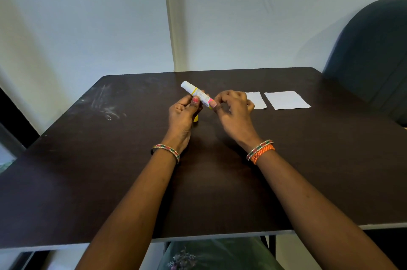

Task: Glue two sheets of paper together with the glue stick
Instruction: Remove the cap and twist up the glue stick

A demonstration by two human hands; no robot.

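At table centre, the left hand grips the glue stick while the right hand pinches its base, probably twisting glue out; two paper sheets wait at two o'clock.

Bare forearms, beaded bangles, orange wristband

I see both forearms reaching forward, a bangle on each wrist, the hands raised close together. My left hand has its fingers curled and its thumb pressed on the glue stick, which tilts up and away to the left. My right hand pinches the stick's near end between thumb and curled fingers.
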